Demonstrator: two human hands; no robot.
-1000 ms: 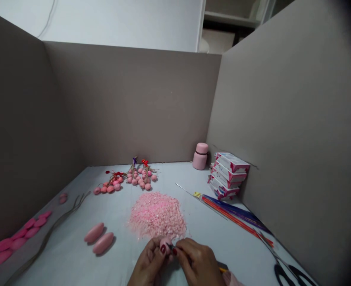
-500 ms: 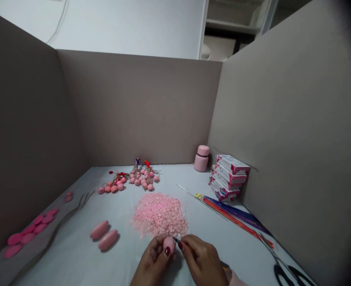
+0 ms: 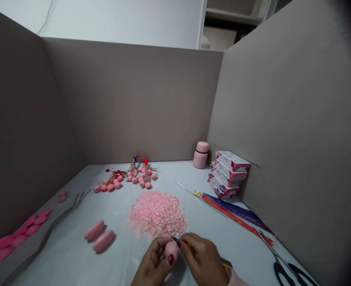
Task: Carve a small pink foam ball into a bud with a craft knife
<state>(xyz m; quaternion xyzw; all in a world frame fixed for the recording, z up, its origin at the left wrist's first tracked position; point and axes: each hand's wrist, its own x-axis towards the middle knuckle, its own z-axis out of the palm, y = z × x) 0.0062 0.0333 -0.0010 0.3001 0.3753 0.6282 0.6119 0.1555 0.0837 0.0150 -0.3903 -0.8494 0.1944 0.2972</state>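
Observation:
My left hand (image 3: 154,264) is closed round a small pink egg-shaped piece (image 3: 171,250), held just above the table at the bottom centre. My right hand (image 3: 201,260) pinches a thin tool (image 3: 175,239) whose dark tip touches the top of the pink piece; a yellow end pokes out behind the wrist. Right behind both hands lies a heap of pink shavings (image 3: 157,213).
Two pink oval bars (image 3: 99,236) lie to the left, flat pink pieces (image 3: 20,232) and thin stems (image 3: 53,228) further left. Bunches of small pink balls (image 3: 130,178) sit at the back, with a pink jar (image 3: 201,155), stacked boxes (image 3: 229,174), coloured sticks (image 3: 235,214) and scissors (image 3: 288,270) on the right. Cardboard walls enclose the table.
Both hands stay at the pink piece; it has turned slightly in my left fingers and the tool tip has shifted on it. The camera wobbled up and back down.

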